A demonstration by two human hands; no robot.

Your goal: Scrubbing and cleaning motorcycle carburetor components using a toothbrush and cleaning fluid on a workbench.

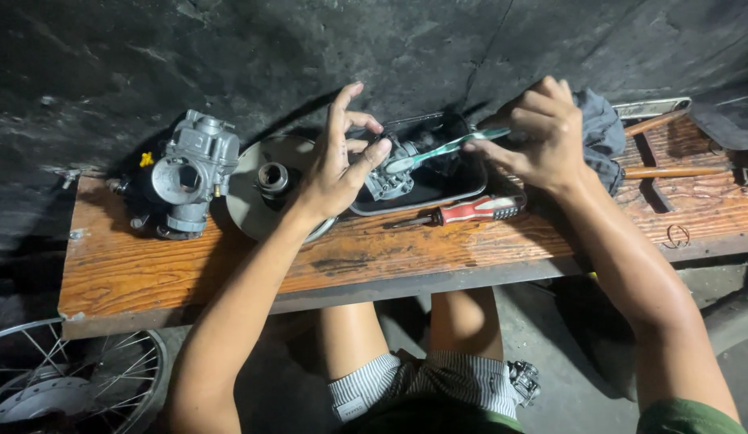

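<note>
Left hand [335, 165] pinches carburetor part [388, 178] over tray [462, 186], right hand [539, 133] clamped on toothbrush [442, 149]; risk: hard scrubbing may twist the part free into the tray.

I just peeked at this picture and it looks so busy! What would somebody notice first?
First, the two hands in the middle: the left hand holds a small grey metal engine part over a dark tray, and the right hand scrubs it with a teal toothbrush. Next, the big silver carburetor at the left end of the wooden bench, and the red-handled screwdriver lying before the tray.
</note>
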